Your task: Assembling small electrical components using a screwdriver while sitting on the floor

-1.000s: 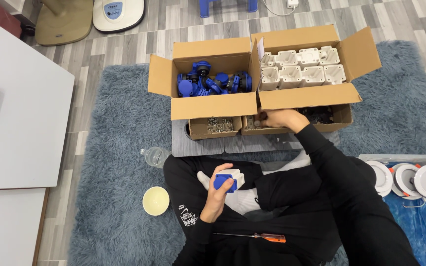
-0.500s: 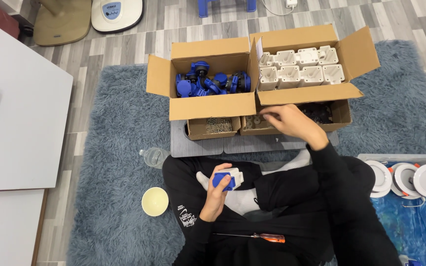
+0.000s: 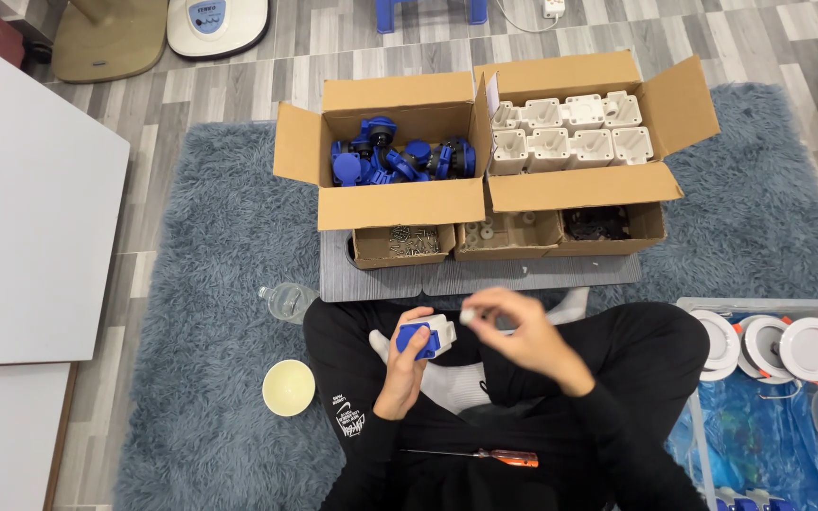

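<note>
My left hand grips a small blue and white plastic part over my lap. Just to the right of it, my right hand pinches a tiny white piece between the fingertips; motion blur hides its shape. Ahead on a grey mat stand two open cardboard boxes: the left box holds several blue parts, the right box holds several white blocks. Small low trays in front of them hold screws and little white pieces.
An orange-handled screwdriver lies on my lap. A pale bowl and a clear bottle sit on the blue shaggy rug at left. A white tabletop is far left. A bin with round white lamps stands at right.
My right hand has pulled back from the small trays by the boxes to my lap, now pinching a tiny white piece beside the part in my left hand.
</note>
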